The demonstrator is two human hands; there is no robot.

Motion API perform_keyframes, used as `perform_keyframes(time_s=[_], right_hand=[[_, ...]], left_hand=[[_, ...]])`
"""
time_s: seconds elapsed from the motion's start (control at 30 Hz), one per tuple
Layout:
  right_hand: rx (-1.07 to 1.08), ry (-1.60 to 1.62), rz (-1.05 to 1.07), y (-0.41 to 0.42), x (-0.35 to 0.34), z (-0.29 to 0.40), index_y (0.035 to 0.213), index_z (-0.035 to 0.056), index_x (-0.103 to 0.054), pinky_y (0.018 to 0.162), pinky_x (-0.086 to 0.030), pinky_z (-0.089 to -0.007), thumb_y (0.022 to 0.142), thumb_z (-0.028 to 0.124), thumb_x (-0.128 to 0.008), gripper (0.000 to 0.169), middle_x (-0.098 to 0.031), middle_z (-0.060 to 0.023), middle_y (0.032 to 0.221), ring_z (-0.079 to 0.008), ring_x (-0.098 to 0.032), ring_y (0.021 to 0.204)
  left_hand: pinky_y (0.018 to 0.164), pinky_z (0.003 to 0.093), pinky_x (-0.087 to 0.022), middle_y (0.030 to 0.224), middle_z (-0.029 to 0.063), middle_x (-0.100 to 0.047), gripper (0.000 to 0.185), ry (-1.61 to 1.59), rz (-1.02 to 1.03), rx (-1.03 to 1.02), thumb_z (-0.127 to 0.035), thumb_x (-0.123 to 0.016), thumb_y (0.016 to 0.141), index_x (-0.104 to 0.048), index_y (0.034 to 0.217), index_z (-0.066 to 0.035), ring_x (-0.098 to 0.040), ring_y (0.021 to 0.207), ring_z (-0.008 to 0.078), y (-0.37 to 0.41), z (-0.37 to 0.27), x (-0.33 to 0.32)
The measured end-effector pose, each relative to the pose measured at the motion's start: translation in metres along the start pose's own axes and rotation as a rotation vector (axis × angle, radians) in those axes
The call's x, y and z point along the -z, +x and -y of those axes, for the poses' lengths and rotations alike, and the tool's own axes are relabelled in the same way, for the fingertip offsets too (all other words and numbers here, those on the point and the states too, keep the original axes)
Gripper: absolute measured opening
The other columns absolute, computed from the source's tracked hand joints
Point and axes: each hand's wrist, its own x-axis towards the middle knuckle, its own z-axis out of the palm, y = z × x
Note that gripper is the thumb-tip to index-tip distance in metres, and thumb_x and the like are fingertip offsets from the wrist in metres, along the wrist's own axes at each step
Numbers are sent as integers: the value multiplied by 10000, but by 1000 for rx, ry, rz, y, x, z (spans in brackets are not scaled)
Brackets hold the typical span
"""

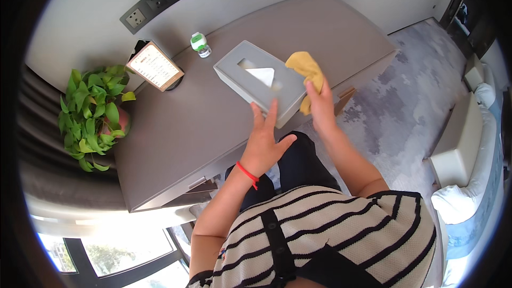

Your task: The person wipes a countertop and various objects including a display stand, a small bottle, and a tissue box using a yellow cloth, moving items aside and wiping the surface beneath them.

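Note:
A grey rectangular tissue box [262, 82] lies on the brown desk [192, 120] near its front edge, with a white tissue [262, 75] poking from the slot in its top. My left hand [264, 140], with a red cord around the wrist, has its fingers spread, the fingertips at the box's near long side. In my right hand [322, 104] is a crumpled yellow cloth [306, 68], held against or just beside the box's right end; whether it touches the box cannot be told.
Along the desk's wall side stand a small bottle with a green and white cap [200, 45] and a lit tablet-like display [156, 66]. A leafy potted plant [94, 112] is at the left end. Wall sockets [160, 2] run above. Beds with white bedding [456, 204] lie at right.

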Motion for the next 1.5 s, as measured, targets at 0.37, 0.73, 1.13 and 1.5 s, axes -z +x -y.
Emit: perform_keyframes(time_s=[0.37,0.73,1.13,1.5], right_hand=[[168,-425,74,102,-5,-21,1208,49,-519,840,-462,-357,893,246,-584,377,-645,-128,1018,-246,-614,952],[142,-177,-46,-25,0,-30,1176,12,-573,800,-472,-299,878,188,-620,350,-659,-89,946,-146,-610,878],[-7,-79,125,48,-13,-2,1244,12,-527,838,-439,-273,927,191,-574,367,-613,-25,1029,-101,-549,937],[158,-256,-31,72,-7,-30,1209,51,-525,803,-470,-357,902,235,-571,360,-650,-133,977,-248,-622,903]], left_hand=[[1024,419,-384,1424,288,-319,717,656,-125,-66,-400,-695,804,-421,1378,-70,-256,1354,441,108,86,58],[948,427,-456,1275,257,-506,624,892,-313,-41,-501,-569,857,-517,1282,-47,-489,1200,392,76,85,38],[823,406,-462,1019,148,-656,384,669,-431,-270,-276,-740,767,-657,1070,-54,-597,895,304,69,47,39],[656,331,-503,924,194,-679,452,363,-168,216,-171,-733,757,-624,1162,0,-658,711,232,50,70,64]])
